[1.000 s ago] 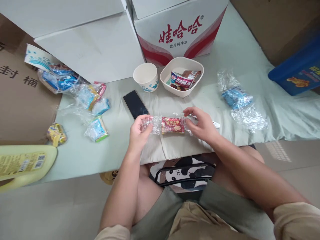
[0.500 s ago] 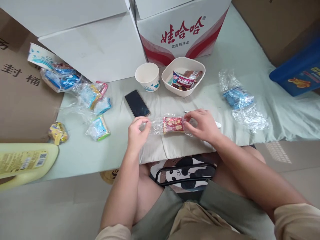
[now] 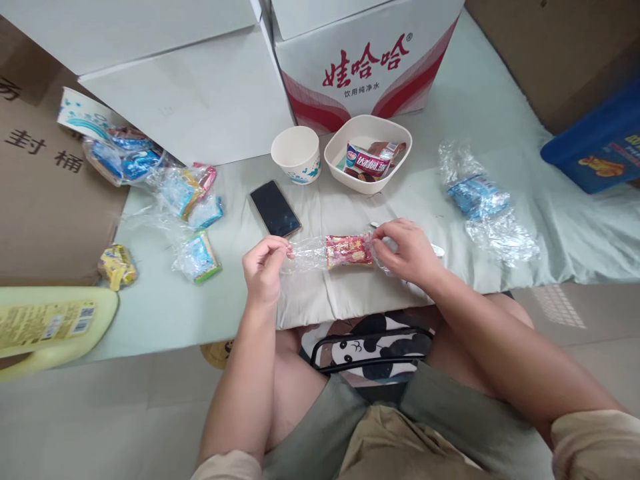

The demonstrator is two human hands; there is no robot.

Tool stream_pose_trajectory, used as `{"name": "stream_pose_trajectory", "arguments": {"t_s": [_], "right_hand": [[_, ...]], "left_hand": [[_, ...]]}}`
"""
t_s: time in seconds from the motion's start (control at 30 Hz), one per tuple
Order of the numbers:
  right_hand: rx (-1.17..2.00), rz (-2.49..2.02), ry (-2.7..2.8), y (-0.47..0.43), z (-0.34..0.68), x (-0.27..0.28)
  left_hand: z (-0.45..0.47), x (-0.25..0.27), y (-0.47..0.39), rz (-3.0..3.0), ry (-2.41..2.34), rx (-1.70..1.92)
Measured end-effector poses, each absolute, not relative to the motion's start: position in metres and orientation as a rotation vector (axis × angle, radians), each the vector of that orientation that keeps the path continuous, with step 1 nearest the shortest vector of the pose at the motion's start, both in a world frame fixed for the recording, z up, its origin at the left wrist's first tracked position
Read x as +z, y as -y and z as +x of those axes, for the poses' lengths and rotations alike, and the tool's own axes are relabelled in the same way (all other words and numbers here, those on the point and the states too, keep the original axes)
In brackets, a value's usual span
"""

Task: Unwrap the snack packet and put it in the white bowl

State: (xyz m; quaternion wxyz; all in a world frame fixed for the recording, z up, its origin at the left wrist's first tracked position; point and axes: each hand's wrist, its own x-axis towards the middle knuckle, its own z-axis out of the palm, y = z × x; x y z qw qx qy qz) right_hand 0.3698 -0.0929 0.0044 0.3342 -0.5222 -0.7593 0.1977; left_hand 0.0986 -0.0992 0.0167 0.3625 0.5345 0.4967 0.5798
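Note:
A red snack packet [image 3: 349, 251] lies near the table's front edge, wrapped in clear plastic film [image 3: 307, 256]. My left hand [image 3: 264, 265] pinches the far left end of the film, its thumb and index finger pressed together. At the packet's right side, my right hand [image 3: 404, 250] is closed on the film's other end. Between the two hands the film is stretched out to the left of the packet. A white object, partly hidden, shows behind my right hand. Just beyond my left hand lies a black phone [image 3: 275, 209].
A paper cup [image 3: 296, 155] and a white bowl [image 3: 336, 175] with snack packets stand before a carton [image 3: 367, 80]. Film-wrapped snacks [image 3: 197, 257] lie left. A wrapped blue packet [image 3: 480, 195] sits right. A yellow jug [image 3: 55, 327] and blue container [image 3: 595, 137] flank the table.
My left hand has moved left, drawing the film out longer from the packet. My right hand and the red packet have stayed nearly in place.

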Motion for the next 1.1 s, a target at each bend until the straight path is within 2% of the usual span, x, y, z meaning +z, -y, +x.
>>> {"name": "stream_pose_trajectory", "arguments": {"t_s": [0.37,0.67,0.87,1.1], "right_hand": [[0.583,-1.327,2.036,0.093,0.368,0.004],[0.680,-1.287,2.169,0.097,0.362,0.007],[0.687,-1.264,2.158,0.098,0.362,0.005],[0.542,-1.177,2.108,0.098,0.359,0.004]], "left_hand": [[0.108,0.021,0.102,1.587,-1.373,1.260],[0.127,0.017,0.109,2.044,-1.367,0.529],[0.128,0.019,0.109,2.012,-1.363,0.521],[0.126,0.016,0.109,1.978,-1.353,0.638]]}}
